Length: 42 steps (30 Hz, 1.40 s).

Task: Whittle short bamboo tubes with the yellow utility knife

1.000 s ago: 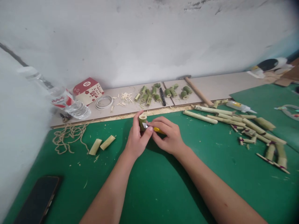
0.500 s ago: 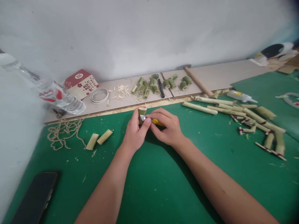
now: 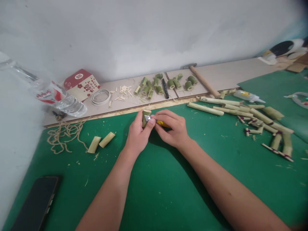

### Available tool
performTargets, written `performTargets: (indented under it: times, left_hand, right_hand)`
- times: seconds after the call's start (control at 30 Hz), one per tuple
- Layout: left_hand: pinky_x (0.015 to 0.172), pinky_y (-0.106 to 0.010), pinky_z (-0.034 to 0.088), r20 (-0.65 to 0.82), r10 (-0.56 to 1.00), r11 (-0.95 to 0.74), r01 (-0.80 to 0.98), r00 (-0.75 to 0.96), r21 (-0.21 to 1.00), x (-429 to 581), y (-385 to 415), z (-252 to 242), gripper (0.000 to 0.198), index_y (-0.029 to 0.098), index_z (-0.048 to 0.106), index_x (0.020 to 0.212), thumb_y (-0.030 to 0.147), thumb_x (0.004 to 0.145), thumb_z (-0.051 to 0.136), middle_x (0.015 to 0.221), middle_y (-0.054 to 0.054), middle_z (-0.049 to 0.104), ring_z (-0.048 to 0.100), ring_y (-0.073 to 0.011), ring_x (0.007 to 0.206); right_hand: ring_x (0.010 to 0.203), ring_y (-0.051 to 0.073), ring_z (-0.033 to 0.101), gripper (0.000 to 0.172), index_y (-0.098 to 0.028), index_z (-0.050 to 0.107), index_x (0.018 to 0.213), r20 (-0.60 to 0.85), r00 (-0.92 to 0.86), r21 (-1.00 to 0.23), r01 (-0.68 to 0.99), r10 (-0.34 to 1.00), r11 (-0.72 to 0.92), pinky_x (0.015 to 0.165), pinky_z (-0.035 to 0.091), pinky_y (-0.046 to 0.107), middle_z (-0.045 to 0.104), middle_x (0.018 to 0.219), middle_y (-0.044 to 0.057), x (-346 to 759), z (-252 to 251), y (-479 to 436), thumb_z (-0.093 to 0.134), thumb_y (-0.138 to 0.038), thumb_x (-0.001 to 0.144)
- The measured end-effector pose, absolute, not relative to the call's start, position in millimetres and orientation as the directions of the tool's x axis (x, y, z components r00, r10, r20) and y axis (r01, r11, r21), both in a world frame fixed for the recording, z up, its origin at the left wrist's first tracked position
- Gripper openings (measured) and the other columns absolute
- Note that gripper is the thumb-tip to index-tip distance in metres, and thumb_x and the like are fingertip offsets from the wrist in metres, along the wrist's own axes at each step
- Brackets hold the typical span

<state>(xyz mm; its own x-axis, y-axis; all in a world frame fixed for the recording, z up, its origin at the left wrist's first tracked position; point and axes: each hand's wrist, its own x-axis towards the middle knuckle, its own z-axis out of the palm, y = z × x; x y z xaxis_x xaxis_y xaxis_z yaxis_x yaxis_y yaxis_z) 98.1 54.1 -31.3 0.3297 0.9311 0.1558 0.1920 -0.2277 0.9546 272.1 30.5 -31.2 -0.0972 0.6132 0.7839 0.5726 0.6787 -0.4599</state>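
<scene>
Upright in my left hand is a short green bamboo piece, its pale cut end facing up. My fingers wrap round its far side, and the left thumb presses near the blade. A yellow utility knife is gripped in my right hand. Its silver blade rests against the side of the bamboo, pointing left. The two hands almost touch above the green mat. Part of the knife handle is hidden by the right fingers.
Two split bamboo strips and tangled twine lie left, near a phone and water bottle. On the back ledge are several bamboo pieces, a marker and a hammer. Bamboo sticks and a glue bottle lie right.
The view has shifted slightly. The blade sits a little higher on the bamboo piece, and its angle has changed a bit. Both hands keep their grip.
</scene>
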Motion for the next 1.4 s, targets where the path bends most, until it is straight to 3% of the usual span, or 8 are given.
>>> performTargets:
  times: [0.2,0.5,0.67,1.13,1.4]
  left_hand:
    - [0.081,-0.03,0.05,0.157,0.94,-0.23,0.219,0.304,0.948,98.2,54.6,-30.9,0.042,0.022,0.065,0.118,0.063,0.105,0.063,0.087,-0.001,0.068,0.063,-0.0194,0.083]
    - [0.088,-0.033,0.054,0.19,0.928,-0.251,0.158,0.321,0.955,97.4,51.4,-34.9,0.048,0.022,0.055,0.144,0.053,0.109,0.06,0.1,-0.004,0.072,0.067,-0.0204,0.088]
    - [0.087,-0.034,0.053,0.212,0.918,-0.269,0.132,0.335,0.954,97.3,50.5,-33.9,0.05,0.022,0.052,0.148,0.051,0.109,0.06,0.099,-0.004,0.072,0.066,-0.0203,0.087]
    - [0.08,-0.029,0.051,0.168,0.932,-0.23,0.168,0.321,0.958,97.3,55.2,-31.5,0.043,0.022,0.064,0.116,0.063,0.106,0.061,0.09,-0.001,0.069,0.063,-0.0186,0.084]
    - [0.067,-0.027,0.042,0.172,0.942,-0.249,0.253,0.288,0.935,96.9,54.7,-26.4,0.043,0.022,0.066,0.102,0.064,0.106,0.06,0.079,0.001,0.063,0.054,-0.0159,0.071]
  right_hand:
    - [0.091,0.019,0.079,0.019,-0.025,0.079,0.115,0.768,-0.077,-0.482,0.584,0.636,0.653,0.081,0.067,0.032,0.082,0.107,0.008,269.5,-31.3,29.1,0.07,-0.018,0.101]
    - [0.09,0.019,0.078,0.02,-0.024,0.076,0.116,0.773,-0.091,-0.49,0.543,0.627,0.682,0.079,0.065,0.031,0.081,0.104,0.008,264.8,-28.5,27.9,0.068,-0.016,0.1]
    - [0.086,0.018,0.077,0.019,-0.024,0.076,0.113,0.756,-0.114,-0.509,0.517,0.644,0.689,0.076,0.064,0.03,0.08,0.1,0.007,266.0,-25.9,27.2,0.067,-0.015,0.099]
    - [0.084,0.018,0.076,0.018,-0.025,0.077,0.115,0.738,-0.104,-0.495,0.589,0.667,0.639,0.074,0.063,0.03,0.08,0.1,0.007,267.3,-29.0,26.3,0.066,-0.021,0.102]
    - [0.086,0.018,0.077,0.017,-0.025,0.078,0.115,0.767,-0.076,-0.475,0.599,0.637,0.644,0.077,0.064,0.03,0.082,0.102,0.007,268.4,-30.4,28.3,0.069,-0.02,0.102]
